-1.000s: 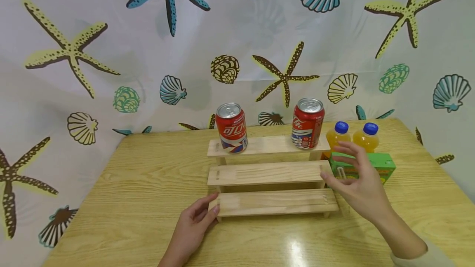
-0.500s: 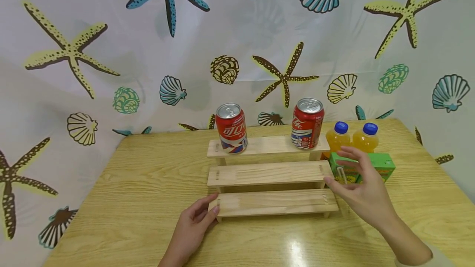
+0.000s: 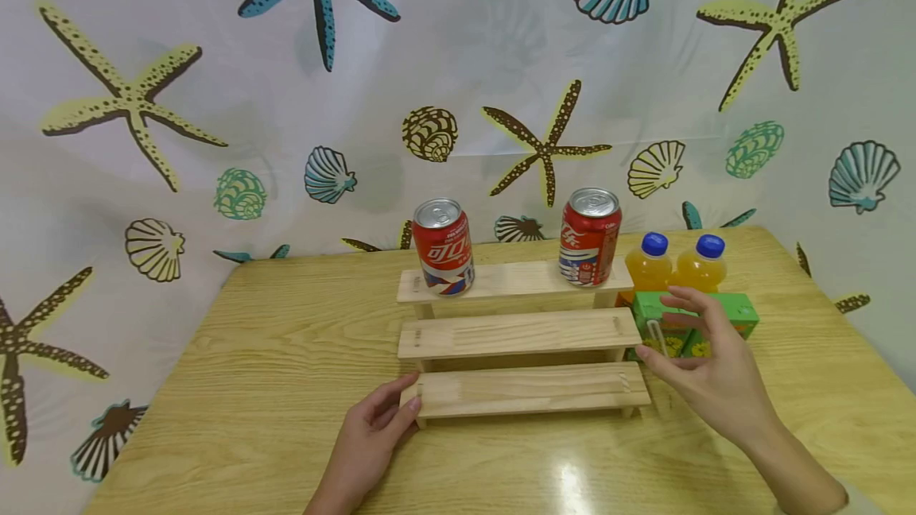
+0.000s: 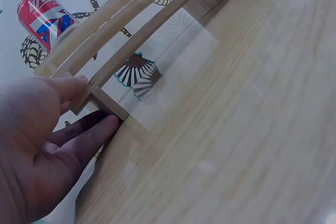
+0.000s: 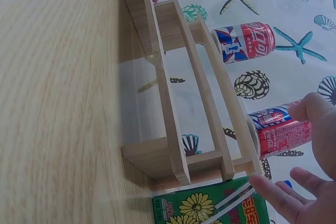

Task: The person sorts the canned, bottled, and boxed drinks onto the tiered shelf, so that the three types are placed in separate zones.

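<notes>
A three-tier wooden step rack [image 3: 522, 332] stands on the table. Two red cola cans, a left can [image 3: 444, 249] and a right can [image 3: 590, 238], are upright on its top tier. My left hand [image 3: 375, 427] grips the left end of the lowest tier, thumb on top and fingers below, as the left wrist view shows. My right hand [image 3: 719, 372] is just off the rack's right end with fingers spread and bent slightly, holding nothing. Behind it are green drink cartons [image 3: 740, 310] with a straw on the front, partly hidden by the fingers.
Two orange drink bottles with blue caps, a left bottle [image 3: 650, 267] and a right bottle [image 3: 701, 267], stand behind the cartons. The wooden table [image 3: 286, 324] extends to both sides. A curtain [image 3: 358, 86] printed with starfish and shells hangs behind.
My right hand has drifted right and slightly nearer to me, away from the rack's end, uncovering more of the green cartons. My left hand keeps its hold. The head view has shifted slightly.
</notes>
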A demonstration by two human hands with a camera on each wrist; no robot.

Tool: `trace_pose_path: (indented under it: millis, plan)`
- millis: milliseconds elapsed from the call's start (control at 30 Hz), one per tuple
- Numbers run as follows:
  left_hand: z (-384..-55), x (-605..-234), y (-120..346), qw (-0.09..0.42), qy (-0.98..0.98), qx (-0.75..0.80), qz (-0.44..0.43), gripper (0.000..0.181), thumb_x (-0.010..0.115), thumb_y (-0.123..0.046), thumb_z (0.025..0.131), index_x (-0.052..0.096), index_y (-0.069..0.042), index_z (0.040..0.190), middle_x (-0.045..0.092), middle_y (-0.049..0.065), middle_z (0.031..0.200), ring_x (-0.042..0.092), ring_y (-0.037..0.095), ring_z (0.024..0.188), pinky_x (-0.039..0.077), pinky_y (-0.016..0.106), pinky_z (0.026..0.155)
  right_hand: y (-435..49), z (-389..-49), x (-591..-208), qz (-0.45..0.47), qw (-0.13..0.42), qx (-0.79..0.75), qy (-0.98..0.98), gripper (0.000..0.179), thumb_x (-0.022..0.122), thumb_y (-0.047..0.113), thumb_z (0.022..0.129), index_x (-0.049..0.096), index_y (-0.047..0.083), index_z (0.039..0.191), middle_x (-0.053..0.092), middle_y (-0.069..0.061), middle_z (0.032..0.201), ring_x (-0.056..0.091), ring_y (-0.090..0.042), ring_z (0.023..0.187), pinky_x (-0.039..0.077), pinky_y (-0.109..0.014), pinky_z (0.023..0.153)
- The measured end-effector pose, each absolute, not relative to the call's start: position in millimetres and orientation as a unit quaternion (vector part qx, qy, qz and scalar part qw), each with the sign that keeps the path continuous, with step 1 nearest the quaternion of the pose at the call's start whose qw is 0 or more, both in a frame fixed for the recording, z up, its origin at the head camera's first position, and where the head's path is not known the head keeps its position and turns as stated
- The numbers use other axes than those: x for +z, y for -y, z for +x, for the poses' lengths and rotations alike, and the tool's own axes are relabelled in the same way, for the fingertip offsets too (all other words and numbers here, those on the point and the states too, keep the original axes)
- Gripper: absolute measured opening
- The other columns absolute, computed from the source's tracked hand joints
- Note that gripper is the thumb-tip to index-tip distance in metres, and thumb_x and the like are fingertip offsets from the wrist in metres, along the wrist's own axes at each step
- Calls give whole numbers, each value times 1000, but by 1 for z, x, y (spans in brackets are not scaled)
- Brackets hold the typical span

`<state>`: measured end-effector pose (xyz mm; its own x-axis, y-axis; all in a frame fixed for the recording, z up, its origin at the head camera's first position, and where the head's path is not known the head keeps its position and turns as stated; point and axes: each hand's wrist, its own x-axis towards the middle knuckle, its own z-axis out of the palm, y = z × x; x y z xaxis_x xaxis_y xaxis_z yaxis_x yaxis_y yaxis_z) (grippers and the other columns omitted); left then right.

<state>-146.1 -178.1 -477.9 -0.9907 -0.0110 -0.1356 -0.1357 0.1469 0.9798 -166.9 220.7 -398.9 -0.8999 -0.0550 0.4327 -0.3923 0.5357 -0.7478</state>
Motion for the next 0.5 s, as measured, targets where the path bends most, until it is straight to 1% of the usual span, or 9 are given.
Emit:
trace_pose_path:
  millis: [233, 500]
  plan:
    - [-145, -478, 177, 49, -754, 654, -49, 50, 69, -34, 95, 58, -15, 140, 51, 19, 146, 55, 34, 131, 59, 25, 91, -225, -165, -400, 121, 177, 452, 866, 73, 81, 9, 84, 41, 5, 145, 54, -12, 137, 51, 7, 111, 60, -17, 69]
    - [-146, -478, 178, 47, -753, 654, -50, 50, 70, -33, 95, 58, -15, 140, 52, 19, 145, 57, 33, 130, 60, 25, 90, -232, -162, -405, 130, 178, 446, 867, 69, 81, 6, 84, 44, 3, 143, 53, -13, 137, 51, 11, 111, 61, -17, 68]
